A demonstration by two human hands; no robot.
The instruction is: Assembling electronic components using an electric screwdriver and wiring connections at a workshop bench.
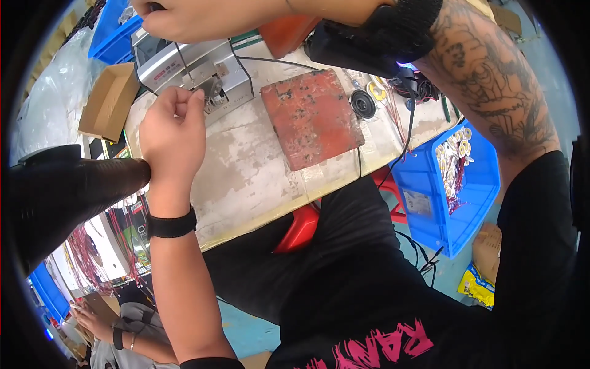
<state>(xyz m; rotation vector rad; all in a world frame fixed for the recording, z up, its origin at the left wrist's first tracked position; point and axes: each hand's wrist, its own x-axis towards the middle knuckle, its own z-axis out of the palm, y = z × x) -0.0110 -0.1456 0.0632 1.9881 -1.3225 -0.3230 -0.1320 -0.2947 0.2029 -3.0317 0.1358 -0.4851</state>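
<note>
My left hand (pixel 172 135) is at the front of a silver bench machine (pixel 163 64), its thumb and index finger pinched together beside the small metal mechanism (pixel 215 89). What sits in that pinch is too small to make out. My right arm reaches across from the right, and my right hand (pixel 184 19) is above the machine at the upper edge of the view. Its fingers are curled closed, partly cut off by the frame, around something I cannot make out. A thin dark strand (pixel 183 60) runs below that hand toward the mechanism.
A worn reddish square board (pixel 313 120) lies on the bench, beside a black round disc (pixel 362 104). An open cardboard box (pixel 109 101) stands left of the machine. A blue bin (pixel 421 212) at right holds white ring-shaped parts with wires. Another person's hand (pixel 92 321) shows lower left.
</note>
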